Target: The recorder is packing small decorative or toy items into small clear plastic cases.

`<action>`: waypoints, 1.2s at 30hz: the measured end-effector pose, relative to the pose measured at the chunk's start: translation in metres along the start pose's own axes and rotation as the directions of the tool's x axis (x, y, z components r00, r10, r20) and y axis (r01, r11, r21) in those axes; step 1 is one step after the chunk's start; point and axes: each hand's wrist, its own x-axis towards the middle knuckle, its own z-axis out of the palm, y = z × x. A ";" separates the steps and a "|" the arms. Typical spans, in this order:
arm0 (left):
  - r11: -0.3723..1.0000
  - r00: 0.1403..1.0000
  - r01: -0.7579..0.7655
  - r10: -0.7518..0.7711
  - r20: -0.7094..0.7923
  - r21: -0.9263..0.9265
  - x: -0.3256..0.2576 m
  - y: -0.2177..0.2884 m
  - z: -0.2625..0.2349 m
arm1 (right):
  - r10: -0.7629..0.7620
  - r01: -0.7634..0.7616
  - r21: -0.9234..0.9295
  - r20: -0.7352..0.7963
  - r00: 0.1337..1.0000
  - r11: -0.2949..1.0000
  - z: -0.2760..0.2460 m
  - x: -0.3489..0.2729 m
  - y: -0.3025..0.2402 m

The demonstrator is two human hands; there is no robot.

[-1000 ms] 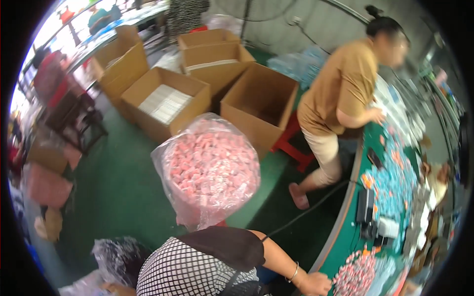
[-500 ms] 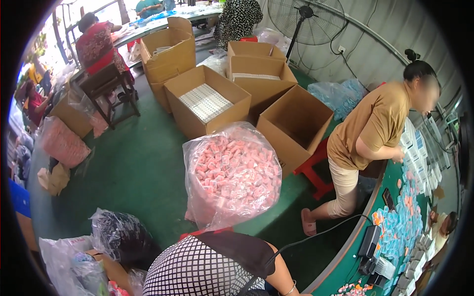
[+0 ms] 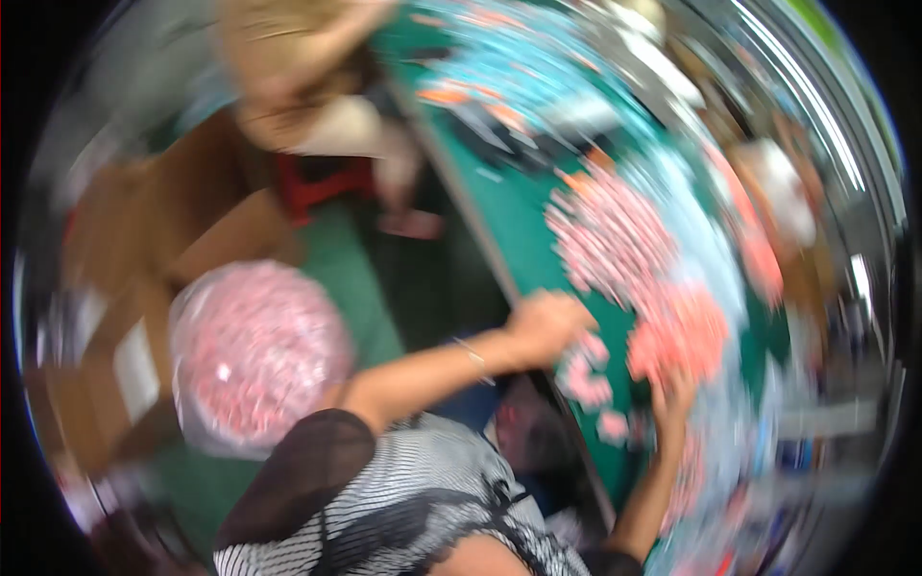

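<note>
The whole view is smeared by motion. My left hand (image 3: 549,328), with a bracelet on its wrist, is at the near edge of the green table (image 3: 495,226). Its fingers look curled in, and what they hold, if anything, does not show. A few small pink pieces (image 3: 584,372) lie beside it. At the near side of a heap of coral-pink pieces (image 3: 680,331), my right hand (image 3: 674,389) touches or almost touches them; its fingers are too blurred to read. Beyond lies a pile of pink-and-white pieces (image 3: 610,230).
Light-blue pieces (image 3: 519,53) cover the table's far part, near dark devices (image 3: 490,134). A clear bag of pink pieces (image 3: 259,355) stands on the floor at left, by cardboard boxes (image 3: 158,211). A person in a tan shirt (image 3: 279,58) and a red stool (image 3: 327,187) are at the far left.
My view has swung right toward the table, so the bag and boxes now appear farther left. Both my hands now show over the table; before, only part of my left arm was visible.
</note>
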 end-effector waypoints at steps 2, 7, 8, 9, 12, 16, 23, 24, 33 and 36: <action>0.998 1.000 0.011 -0.011 0.003 -0.055 0.008 0.001 -0.011 | 0.012 -0.006 0.057 -0.107 0.994 0.998 -0.012 0.001 -0.016; 0.924 0.995 -0.033 0.065 0.071 -0.382 0.041 0.045 -0.005 | 0.417 -0.332 0.337 -0.224 0.881 0.881 -0.049 -0.042 -0.022; 0.899 0.986 -0.047 0.112 0.125 -0.436 0.046 0.059 0.004 | 0.499 -0.386 0.390 -0.245 0.831 0.836 -0.054 -0.058 -0.016; 0.893 0.982 -0.056 0.130 0.138 -0.448 0.047 0.069 0.016 | 0.562 -0.419 0.448 -0.257 0.786 0.790 -0.054 -0.069 -0.011; 0.902 0.905 -0.157 0.294 0.307 -0.402 0.046 0.101 0.046 | 0.626 -0.482 0.479 -0.201 0.753 0.734 -0.052 -0.102 -0.016; 0.919 0.787 -0.220 0.366 0.497 -0.328 0.053 0.120 0.072 | 0.511 -0.405 0.367 -0.264 0.818 0.838 -0.026 -0.115 -0.023; 0.925 0.610 -0.252 0.380 0.695 -0.284 0.074 0.126 0.102 | 0.566 -0.500 0.271 -0.305 0.766 0.822 -0.008 -0.105 -0.038; 0.930 0.564 -0.232 0.368 0.739 -0.286 0.077 0.126 0.102 | 0.536 -0.486 0.226 -0.327 0.778 0.844 -0.005 -0.103 -0.039; 0.956 0.494 -0.197 0.289 0.820 -0.218 0.084 0.133 0.106 | 0.478 -0.468 0.128 -0.390 0.787 0.875 0.012 -0.104 -0.036; 0.949 0.510 -0.182 0.314 0.801 -0.256 0.080 0.128 0.108 | 0.435 -0.442 0.078 -0.394 0.810 0.894 0.012 -0.103 -0.035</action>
